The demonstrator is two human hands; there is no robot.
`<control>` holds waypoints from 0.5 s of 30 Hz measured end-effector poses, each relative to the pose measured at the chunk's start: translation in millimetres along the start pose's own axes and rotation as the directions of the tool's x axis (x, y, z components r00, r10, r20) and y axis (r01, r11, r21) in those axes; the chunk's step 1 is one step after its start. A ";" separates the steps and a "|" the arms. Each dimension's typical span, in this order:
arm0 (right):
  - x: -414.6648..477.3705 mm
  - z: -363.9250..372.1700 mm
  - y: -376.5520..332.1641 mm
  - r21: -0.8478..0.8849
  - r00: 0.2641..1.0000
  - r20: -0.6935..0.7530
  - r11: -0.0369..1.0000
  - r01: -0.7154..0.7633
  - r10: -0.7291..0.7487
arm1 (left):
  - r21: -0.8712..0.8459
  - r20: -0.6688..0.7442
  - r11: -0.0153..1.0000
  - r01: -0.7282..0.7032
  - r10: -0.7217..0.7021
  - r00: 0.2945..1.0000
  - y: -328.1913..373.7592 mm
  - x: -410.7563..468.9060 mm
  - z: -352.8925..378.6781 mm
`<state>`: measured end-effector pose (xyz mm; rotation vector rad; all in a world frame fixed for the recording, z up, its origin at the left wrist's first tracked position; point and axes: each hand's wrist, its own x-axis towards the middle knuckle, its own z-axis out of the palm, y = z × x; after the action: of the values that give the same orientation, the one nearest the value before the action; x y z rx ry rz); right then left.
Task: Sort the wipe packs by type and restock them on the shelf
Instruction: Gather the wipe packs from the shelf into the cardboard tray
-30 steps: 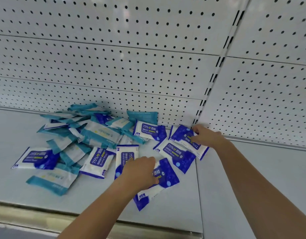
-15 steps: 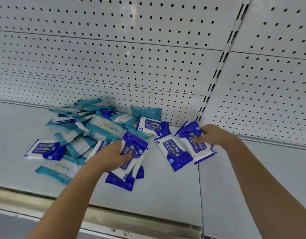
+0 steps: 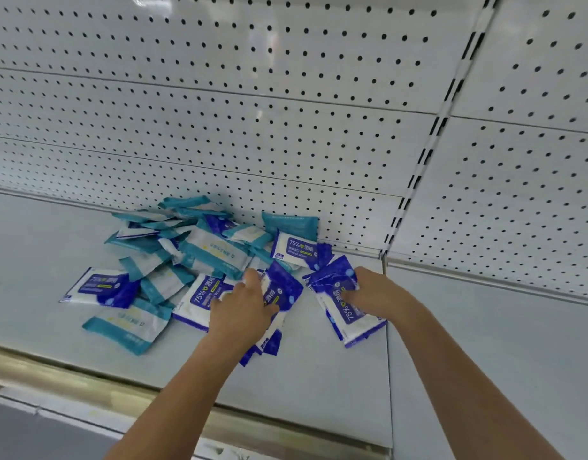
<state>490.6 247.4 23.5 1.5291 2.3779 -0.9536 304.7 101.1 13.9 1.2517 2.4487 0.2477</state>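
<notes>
A loose heap of wipe packs lies on the white shelf (image 3: 319, 376): teal-and-white packs (image 3: 216, 254) toward the back left, dark blue "75%" alcohol packs among them. My left hand (image 3: 242, 310) grips a small stack of blue packs (image 3: 282, 293) at the heap's front and reaches over another blue pack (image 3: 203, 297) lying flat. My right hand (image 3: 369, 293) holds two or three blue packs (image 3: 345, 310) just right of that. One more blue pack (image 3: 299, 250) leans by the back wall, and another (image 3: 100, 287) lies at the far left.
A perforated white back panel (image 3: 286, 127) rises behind the heap, with a slotted upright (image 3: 428, 154) at the right. A seam (image 3: 388, 360) divides this shelf from the neighbouring one. A metal price rail (image 3: 86, 380) runs along the front edge.
My left hand lifted blue packs from the shelf and now reaches back toward the heap with them. My right hand gathered the blue packs at the right into its grip.
</notes>
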 end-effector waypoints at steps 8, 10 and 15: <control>-9.9 -1.3 1.3 0.182 0.995 -0.050 0.979 0.093 -0.085 | -0.598 0.065 0.798 0.076 -0.046 0.997 -9.6 -9.0 -11.7; -12.9 -3.8 8.8 0.253 0.986 -0.100 0.955 0.156 -0.135 | -0.720 0.056 0.687 0.093 -0.077 0.995 -16.0 -7.8 -16.1; -29.3 2.3 21.3 0.583 0.982 -0.180 0.797 0.157 -0.061 | -0.806 0.069 0.587 0.077 -0.036 0.997 -23.9 1.7 -13.0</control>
<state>522.2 229.6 25.8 1.7102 2.4155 -1.8151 280.7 88.6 17.6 0.7236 1.8916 1.1604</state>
